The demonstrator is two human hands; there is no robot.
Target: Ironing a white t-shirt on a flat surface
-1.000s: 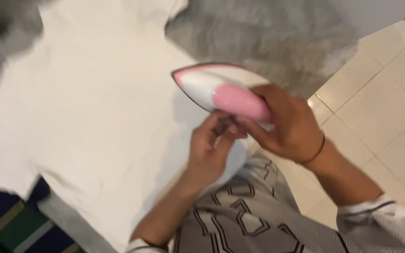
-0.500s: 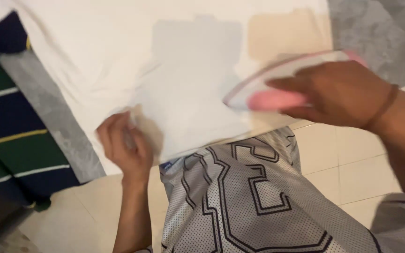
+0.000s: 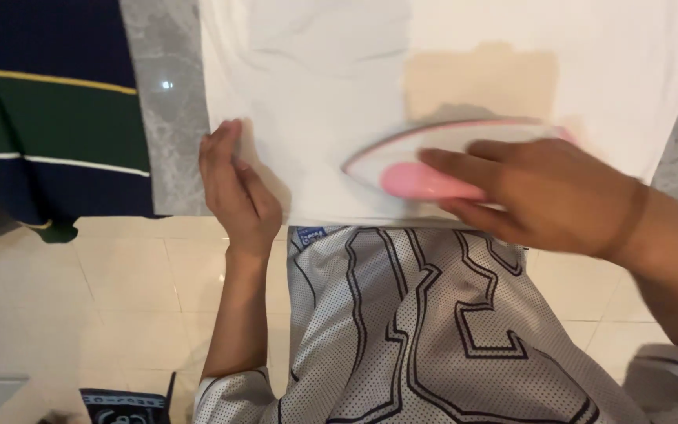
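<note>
The iron (image 3: 441, 161), white with a pink handle, is now laid flat on the white garment (image 3: 339, 94), near the front edge of the grey stone counter (image 3: 162, 118) that carries the cloth. A second ago it was held tipped up off the fabric, with both hands at its handle; half a second ago it was being brought down at the right side of the cloth. Now its point is turned toward the left, and its blurred outline suggests that it is being slid along the hem.

The right hand (image 3: 543, 196) is closed around the pink handle, fingers wrapped over it. The left hand (image 3: 237, 188), which had been at the iron and then bunched at the front edge of the cloth, is now laid flat and open on the garment at its front left corner, nothing being clasped; the fabric appears to be pinned down there.

From this it is judged that adjusting has given way to pressing: the cloth is held taut at one corner while the iron is worked along the front edge. A beige patch (image 3: 480, 82) is seen on the garment just behind the iron. A striped navy and green cloth (image 3: 49, 118) hangs at the counter's left edge, well apart from the hands.
</note>
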